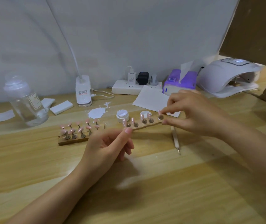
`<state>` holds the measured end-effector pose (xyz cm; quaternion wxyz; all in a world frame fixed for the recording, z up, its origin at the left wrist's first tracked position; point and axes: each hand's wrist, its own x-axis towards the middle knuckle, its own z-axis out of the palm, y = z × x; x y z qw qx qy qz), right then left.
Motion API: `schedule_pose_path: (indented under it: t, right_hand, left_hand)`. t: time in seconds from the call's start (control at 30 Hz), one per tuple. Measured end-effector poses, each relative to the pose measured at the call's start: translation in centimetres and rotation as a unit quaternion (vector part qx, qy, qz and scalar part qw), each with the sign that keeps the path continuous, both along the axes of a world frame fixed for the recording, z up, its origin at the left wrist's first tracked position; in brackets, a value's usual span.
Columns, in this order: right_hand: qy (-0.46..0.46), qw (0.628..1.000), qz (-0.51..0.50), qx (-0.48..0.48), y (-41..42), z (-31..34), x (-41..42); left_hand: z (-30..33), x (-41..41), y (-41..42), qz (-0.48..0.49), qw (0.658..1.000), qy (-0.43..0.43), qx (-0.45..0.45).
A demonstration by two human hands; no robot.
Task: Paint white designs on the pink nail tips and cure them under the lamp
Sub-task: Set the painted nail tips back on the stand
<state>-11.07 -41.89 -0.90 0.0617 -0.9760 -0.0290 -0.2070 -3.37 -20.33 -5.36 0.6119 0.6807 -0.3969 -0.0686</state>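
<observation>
Both hands hold a narrow wooden strip (145,124) carrying five pink nail tips on small round stands, lifted just above the pale wood-grain table (161,183): the left hand (111,146) pinches its near end between thumb and fingers, while the right hand (192,112) grips the far end, its fingertips closed on the end stand there. To do this step well, I judge the strip should be kept level and held only by its wooden ends, so no finger brushes a tip before it goes under the white domed curing lamp (226,76) at the right rear (its display glows, and something already appears to sit inside its opening, though I cannot tell what). A second wooden block of pink nail tips (79,130) rests on the table to the left. Just behind the strip stand a small white jar (121,115) and its white lid (145,113), close enough to be knocked. A slim wooden-handled tool (175,138) lies below the right hand, and a white paper sheet (151,97) and purple tissue pack (180,82) sit along the likely path to the lamp. A clear pump bottle (27,101) stands well apart, far left.
</observation>
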Motion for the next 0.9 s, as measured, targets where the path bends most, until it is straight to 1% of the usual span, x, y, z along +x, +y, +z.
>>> schedule_pose_path:
  t: [0.07,0.17,0.33,0.43,0.53,0.6,0.67,0.77,0.9]
  right_hand:
    - [-0.018,1.0,-0.002,0.005,-0.8,1.4,-1.1]
    - [-0.033,0.997,-0.036,0.055,-3.0,3.0,-3.5]
    - [-0.044,0.983,-0.161,0.07,-8.9,4.1,-7.8]
    - [-0.023,0.969,-0.242,0.046,-11.9,4.0,-9.3]
    - [0.0,0.948,-0.318,-0.018,-13.9,3.6,-9.7]
    - [0.022,0.93,-0.362,-0.064,-14.9,3.3,-9.6]
    - [0.036,0.916,-0.391,-0.083,-15.8,3.2,-9.4]
    - [0.026,0.901,-0.426,-0.074,-17.1,3.2,-9.3]
    - [0.01,0.881,-0.469,-0.054,-18.5,3.1,-9.2]
  left_hand:
    - [0.0,-0.1,0.1,-0.005,1.0,-0.028,0.001]
    - [0.2,-0.3,0.1,-0.001,1.0,-0.031,0.0]
    - [0.7,-0.6,-0.6,0.013,1.0,0.007,0.016]
    - [1.5,-0.6,-1.6,-0.012,0.997,0.047,0.058]
    - [2.4,-0.5,-3.3,-0.036,0.993,0.059,0.092]
    - [3.1,-0.3,-5.0,-0.051,0.993,0.042,0.1]
    - [3.8,0.1,-7.4,-0.071,0.99,0.001,0.121]
    - [4.2,0.1,-11.8,-0.101,0.979,-0.054,0.17]
    - [2.8,-0.1,-18.2,-0.137,0.958,-0.113,0.225]
